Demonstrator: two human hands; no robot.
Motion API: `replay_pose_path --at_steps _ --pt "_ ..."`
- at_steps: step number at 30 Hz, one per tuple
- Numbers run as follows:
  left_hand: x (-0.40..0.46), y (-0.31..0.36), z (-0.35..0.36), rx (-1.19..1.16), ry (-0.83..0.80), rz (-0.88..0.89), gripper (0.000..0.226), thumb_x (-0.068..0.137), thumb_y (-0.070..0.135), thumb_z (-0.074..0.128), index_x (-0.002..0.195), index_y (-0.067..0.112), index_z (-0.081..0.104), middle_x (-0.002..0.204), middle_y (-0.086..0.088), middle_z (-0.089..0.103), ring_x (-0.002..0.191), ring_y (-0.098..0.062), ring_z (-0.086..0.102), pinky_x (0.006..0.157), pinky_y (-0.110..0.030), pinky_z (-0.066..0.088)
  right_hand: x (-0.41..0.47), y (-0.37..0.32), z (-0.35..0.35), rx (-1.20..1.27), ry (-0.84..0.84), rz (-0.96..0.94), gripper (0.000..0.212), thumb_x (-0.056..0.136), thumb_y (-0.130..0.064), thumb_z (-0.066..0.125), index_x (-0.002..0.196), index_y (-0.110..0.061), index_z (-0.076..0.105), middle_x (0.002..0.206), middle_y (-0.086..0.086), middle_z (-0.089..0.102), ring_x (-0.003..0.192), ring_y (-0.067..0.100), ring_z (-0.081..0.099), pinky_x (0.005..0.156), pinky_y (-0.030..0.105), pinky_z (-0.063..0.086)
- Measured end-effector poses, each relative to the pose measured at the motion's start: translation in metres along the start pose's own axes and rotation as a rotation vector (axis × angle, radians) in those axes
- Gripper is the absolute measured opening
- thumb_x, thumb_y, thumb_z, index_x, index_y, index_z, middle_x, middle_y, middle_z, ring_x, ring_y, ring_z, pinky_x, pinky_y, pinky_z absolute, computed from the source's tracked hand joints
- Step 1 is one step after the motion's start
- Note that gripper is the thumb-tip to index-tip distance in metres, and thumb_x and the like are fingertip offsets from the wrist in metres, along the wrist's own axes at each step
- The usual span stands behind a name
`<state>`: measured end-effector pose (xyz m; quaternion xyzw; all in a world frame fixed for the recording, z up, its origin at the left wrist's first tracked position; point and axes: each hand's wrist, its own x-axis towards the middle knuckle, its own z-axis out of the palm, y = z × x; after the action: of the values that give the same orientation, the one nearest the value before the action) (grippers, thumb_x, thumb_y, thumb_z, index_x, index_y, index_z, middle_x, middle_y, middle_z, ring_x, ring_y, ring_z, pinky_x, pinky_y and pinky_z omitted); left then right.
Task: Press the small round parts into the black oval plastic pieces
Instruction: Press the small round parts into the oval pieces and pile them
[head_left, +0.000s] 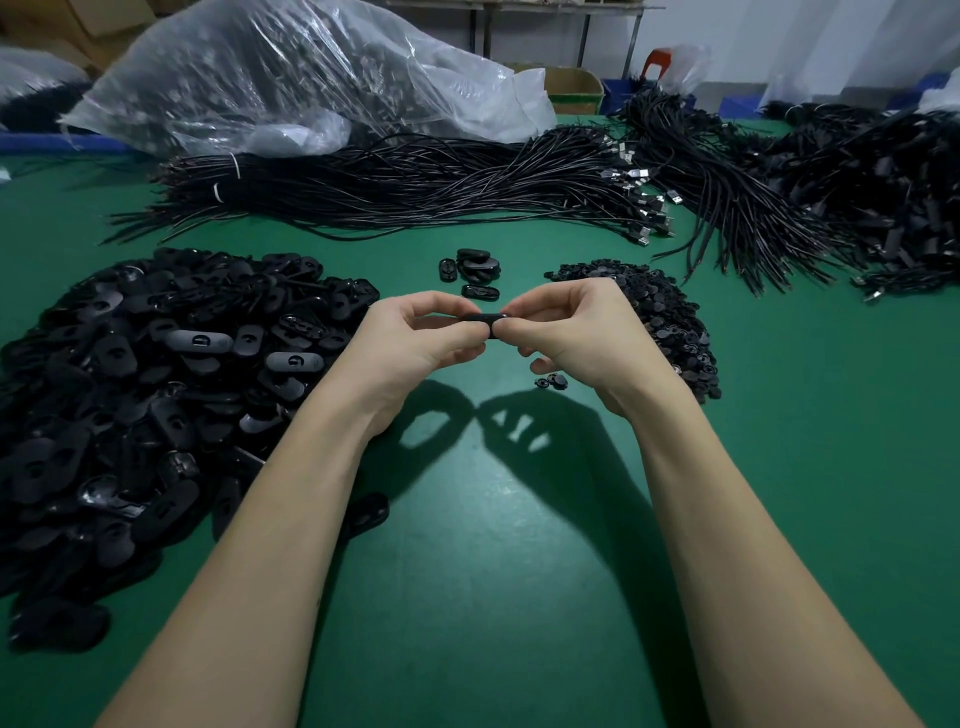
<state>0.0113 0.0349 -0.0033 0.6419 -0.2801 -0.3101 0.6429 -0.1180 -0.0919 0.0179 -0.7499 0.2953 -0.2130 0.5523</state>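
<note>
Green matting covers the bench from edge to edge, and most of it is crowded with black stock. Over the middle, both bare forearms reach forward and the two hands meet above the mat. The left hand and the right hand each pinch one end of a single black oval piece, held level between them with the fingers curled in around it; whether a round part is already seated in it I cannot tell, since the fingertips hide most of it.

To the left lies a big heap of black oval pieces, spreading nearly to the near edge. To the right, just behind the right hand, sits a smaller mound of small round parts, and two stray round parts lie on the mat under that hand. Beyond the hands, a small cluster of ovals rests by itself, apart from both heaps.

Farther back, long bundles of black cables stretch across the bench, some ends showing metal plugs, with more tangled cable heaped at the far right. A large clear plastic bag stuffed with dark goods slumps behind the bundles, and a cardboard box stands beside it.
</note>
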Motion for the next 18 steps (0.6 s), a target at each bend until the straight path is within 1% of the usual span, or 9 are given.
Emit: replay_pose_path --at_steps 3,7,11,15,18 --pt "0.001 -0.002 0.000 0.049 0.011 0.009 0.010 0.084 0.004 0.079 0.088 0.012 0.075 0.084 -0.004 0.078 0.082 -0.017 0.076 0.087 -0.028 0.060 0.000 0.000 0.004 -0.038 0.020 -0.009 0.008 0.084 -0.010 0.081 0.081 -0.015 0.076 0.059 -0.010 0.070 0.051 -0.001 0.063 0.046 0.013 0.047" --pt "0.001 -0.004 0.002 0.100 0.040 0.010 0.011 0.085 0.003 0.078 0.088 0.012 0.073 0.082 -0.002 0.077 0.077 -0.014 0.075 0.082 -0.025 0.059 0.000 0.003 0.009 -0.048 0.037 -0.011 0.008 0.083 -0.008 0.081 0.080 -0.012 0.074 0.058 -0.011 0.068 0.053 0.001 0.065 0.055 0.019 0.055" --pt "0.000 -0.005 0.004 0.139 0.066 0.005 0.012 0.086 0.003 0.078 0.087 0.013 0.072 0.081 -0.004 0.076 0.073 -0.012 0.074 0.078 -0.023 0.058 0.000 0.005 0.012 -0.053 0.027 -0.008 0.009 0.083 -0.008 0.080 0.081 -0.010 0.072 0.063 -0.005 0.069 0.051 0.004 0.066 0.055 0.019 0.055" --pt "0.000 -0.004 0.007 0.150 0.097 0.002 0.012 0.086 0.003 0.078 0.086 0.013 0.072 0.080 -0.005 0.076 0.070 -0.010 0.074 0.073 -0.018 0.058 0.001 0.007 0.011 -0.081 0.031 -0.022 0.010 0.083 -0.008 0.079 0.080 -0.012 0.071 0.057 -0.009 0.069 0.050 0.007 0.069 0.054 0.020 0.055" --pt "0.001 -0.006 0.009 0.165 0.089 0.002 0.011 0.086 0.004 0.078 0.086 0.013 0.072 0.078 -0.003 0.076 0.071 -0.010 0.074 0.073 -0.019 0.059 0.001 0.010 0.012 -0.083 0.024 -0.030 0.010 0.083 -0.009 0.079 0.079 -0.012 0.069 0.056 -0.010 0.068 0.050 0.008 0.069 0.056 0.023 0.057"
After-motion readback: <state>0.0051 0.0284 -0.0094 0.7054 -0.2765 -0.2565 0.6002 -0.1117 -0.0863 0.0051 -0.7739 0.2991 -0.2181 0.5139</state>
